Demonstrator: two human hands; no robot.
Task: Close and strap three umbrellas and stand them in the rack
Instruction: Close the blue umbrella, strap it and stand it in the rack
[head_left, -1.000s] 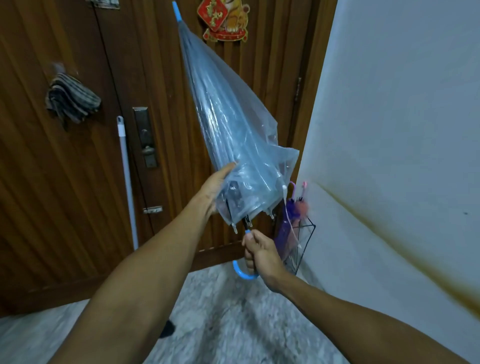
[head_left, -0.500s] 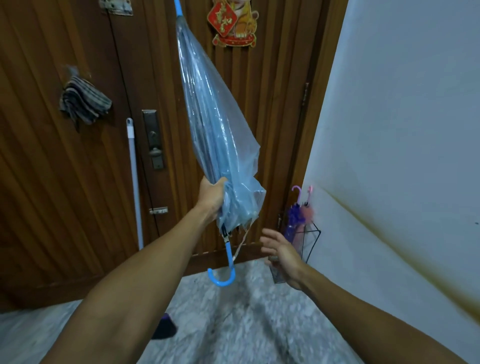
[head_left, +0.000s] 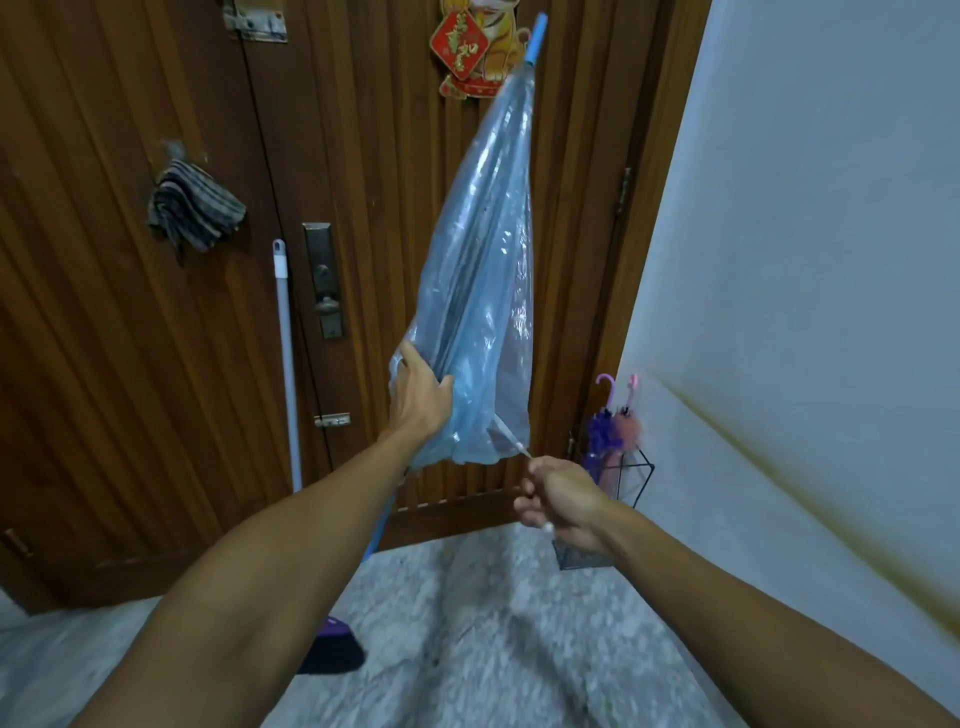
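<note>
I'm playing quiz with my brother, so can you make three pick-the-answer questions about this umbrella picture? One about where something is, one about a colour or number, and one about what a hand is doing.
1. Where is the wire rack?
A. by the white wall, right of the door
B. hanging on the door
C. in the person's hand

2. How many umbrellas stand in the rack?
A. none
B. two
C. five

3. What is the right hand doing?
A. lying flat on the floor
B. pinching the strap of the clear blue umbrella
C. turning the door handle

Answers:
1 A, it sits on the floor against the wall.
2 B, a purple umbrella and a pink umbrella poke out.
3 B, the strap runs from the canopy into its fingers, while the left hand grips the canopy.
</note>
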